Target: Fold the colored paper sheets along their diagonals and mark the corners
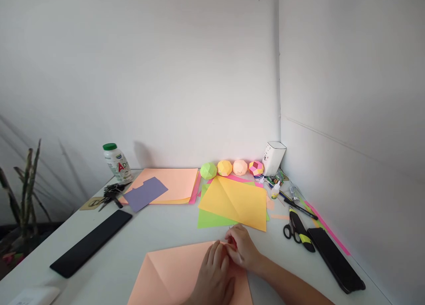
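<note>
A large sheet of peach paper (186, 269) with a crease near its left corner lies on the table in front of me. My left hand (214, 272) rests on it, fingers stretched toward its far edge. At that edge, right beside the left fingertips, my right hand (244, 248) is closed in a pinch. A bit of red shows between its fingers, but what it holds is too hidden to name. Just beyond my hands are a creased yellow-orange sheet (241, 201) and a green sheet (212, 219) under it.
Paper balls (225, 168) line the wall beside a white box (274, 158). Scissors (292, 232), a utility knife (301, 229) and a black case (335, 258) lie right. Left are a black strip (91, 243), keys (113, 192), a white bottle (117, 163) and a purple sheet (146, 193).
</note>
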`<state>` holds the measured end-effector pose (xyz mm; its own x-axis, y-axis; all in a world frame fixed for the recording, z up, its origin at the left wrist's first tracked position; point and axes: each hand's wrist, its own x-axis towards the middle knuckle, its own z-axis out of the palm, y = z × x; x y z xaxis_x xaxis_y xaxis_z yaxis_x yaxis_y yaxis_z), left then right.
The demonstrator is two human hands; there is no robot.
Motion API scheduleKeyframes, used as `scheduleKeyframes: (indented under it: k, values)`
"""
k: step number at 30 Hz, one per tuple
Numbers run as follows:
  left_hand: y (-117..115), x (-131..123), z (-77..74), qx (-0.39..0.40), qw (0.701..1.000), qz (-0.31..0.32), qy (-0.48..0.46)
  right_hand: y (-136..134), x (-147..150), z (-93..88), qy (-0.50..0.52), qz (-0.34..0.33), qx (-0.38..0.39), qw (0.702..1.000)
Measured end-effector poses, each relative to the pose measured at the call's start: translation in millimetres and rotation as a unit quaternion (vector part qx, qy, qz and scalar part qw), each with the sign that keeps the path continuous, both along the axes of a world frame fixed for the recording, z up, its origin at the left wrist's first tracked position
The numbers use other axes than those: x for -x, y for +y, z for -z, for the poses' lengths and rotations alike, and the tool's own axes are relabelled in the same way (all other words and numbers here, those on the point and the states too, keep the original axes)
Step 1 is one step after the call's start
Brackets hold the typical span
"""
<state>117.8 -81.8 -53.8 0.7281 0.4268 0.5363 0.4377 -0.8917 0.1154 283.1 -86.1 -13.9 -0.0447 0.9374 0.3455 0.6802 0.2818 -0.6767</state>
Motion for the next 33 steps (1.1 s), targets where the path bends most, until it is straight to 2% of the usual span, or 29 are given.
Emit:
scheduleKeyframes:
  k: [5, 12, 18, 22, 26, 33]
  values:
    - [3.0, 2.6, 6.8, -0.055, 0.998, -0.014, -0.005, 2.9, -1.0, 2.5, 0.049, -0.022, 0.015, 0.998]
    - [4.2, 5.0, -3.3, -0.105, 0.994, -0.017, 0.004, 4.6, -6.6, -0.2, 0.142, -0.074, 0.056, 0.985]
    - [0.4, 3.1, -3.8, -0.075, 0.996, -0.023, -0.033, 12.1, -12.1, 10.5, 0.207, -0.071, 0.081, 0.972]
    - [-0.3, 3.1, -5.6, -0.061, 0.997, -0.026, -0.03, 10.7, -15.1, 4.6, 0.221, -0.069, 0.089, 0.969]
    - [1.1, 5.8, -4.3, -0.074, 0.997, -0.021, -0.014, 8.4, -15.6, -0.6, 0.213, -0.05, 0.062, 0.974]
    - [4.2, 8.2, 2.2, -0.043, 0.998, -0.03, 0.02, 17.1, -27.7, 3.5, 0.192, 0.036, -0.041, 0.98]
